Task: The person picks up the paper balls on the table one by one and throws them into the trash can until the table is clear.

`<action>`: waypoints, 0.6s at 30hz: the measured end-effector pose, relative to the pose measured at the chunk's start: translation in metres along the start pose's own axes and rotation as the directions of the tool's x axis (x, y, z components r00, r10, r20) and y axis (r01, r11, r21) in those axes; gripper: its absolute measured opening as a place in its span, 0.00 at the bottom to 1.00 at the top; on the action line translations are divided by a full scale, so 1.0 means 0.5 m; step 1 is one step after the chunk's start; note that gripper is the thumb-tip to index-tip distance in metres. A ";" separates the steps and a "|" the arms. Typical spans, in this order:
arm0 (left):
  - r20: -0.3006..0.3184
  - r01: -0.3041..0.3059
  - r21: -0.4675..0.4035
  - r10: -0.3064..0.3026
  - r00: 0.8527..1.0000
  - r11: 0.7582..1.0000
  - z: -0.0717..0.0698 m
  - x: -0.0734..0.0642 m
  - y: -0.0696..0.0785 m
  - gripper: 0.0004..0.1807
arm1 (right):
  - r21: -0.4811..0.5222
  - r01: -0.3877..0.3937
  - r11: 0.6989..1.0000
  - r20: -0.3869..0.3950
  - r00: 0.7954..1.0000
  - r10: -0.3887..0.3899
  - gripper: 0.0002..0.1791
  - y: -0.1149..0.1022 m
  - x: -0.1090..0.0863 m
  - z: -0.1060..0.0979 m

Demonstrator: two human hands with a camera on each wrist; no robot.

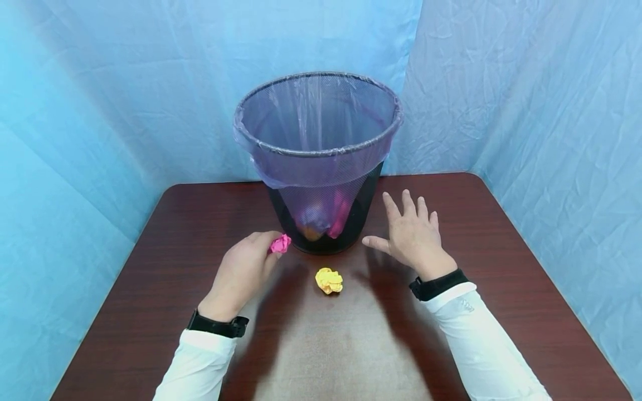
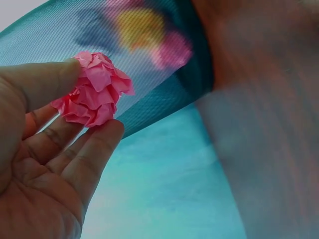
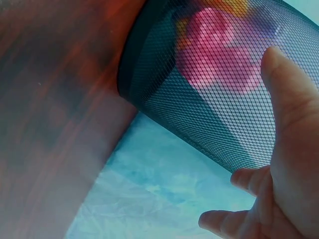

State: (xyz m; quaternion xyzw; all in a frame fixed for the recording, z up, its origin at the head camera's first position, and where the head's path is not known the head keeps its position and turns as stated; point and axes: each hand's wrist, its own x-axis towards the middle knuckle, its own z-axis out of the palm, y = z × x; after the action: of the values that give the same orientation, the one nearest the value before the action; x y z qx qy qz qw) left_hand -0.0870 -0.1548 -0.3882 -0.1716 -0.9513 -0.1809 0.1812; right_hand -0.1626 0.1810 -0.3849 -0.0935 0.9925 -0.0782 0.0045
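My left hand [image 1: 247, 269] pinches a crumpled pink paper ball [image 2: 94, 92] between thumb and fingers, just front-left of the bin's base. To the right of the bin, my right hand [image 1: 414, 238] is spread over the table with its fingers straight and holds nothing. A crumpled yellow paper ball [image 1: 329, 280] lies on the table between the two hands, in front of the bin. The black mesh waste bin [image 1: 368, 195] stands upright, lined with a translucent purple bag [image 1: 321, 170] folded over its rim. Through the mesh, crumpled pink paper [image 3: 219, 64] and yellow paper [image 2: 141, 27] show inside, near the bottom.
The dark reddish-brown wooden table [image 1: 200, 211] has rounded far corners. Light blue cloth [image 1: 150, 83] hangs behind it and along both sides. The bin sits near the table's back edge.
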 end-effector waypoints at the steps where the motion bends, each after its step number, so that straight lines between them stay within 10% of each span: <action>1: -0.007 -0.005 -0.003 0.005 1.000 1.000 -0.006 0.002 0.001 0.15 | -0.001 0.001 1.000 -0.002 1.000 -0.001 0.65 0.000 0.001 -0.003; 18: -0.171 -0.070 0.000 0.069 0.983 0.998 -0.086 0.028 0.006 0.21 | -0.006 0.004 1.000 -0.022 1.000 -0.004 0.65 -0.002 0.008 -0.053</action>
State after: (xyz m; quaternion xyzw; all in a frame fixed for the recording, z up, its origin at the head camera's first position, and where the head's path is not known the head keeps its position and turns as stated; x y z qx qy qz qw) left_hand -0.0859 -0.1662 -0.3441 -0.1892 -0.9252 -0.1914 0.2676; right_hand -0.1667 0.1832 -0.3587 -0.0945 0.9926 -0.0760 -0.0070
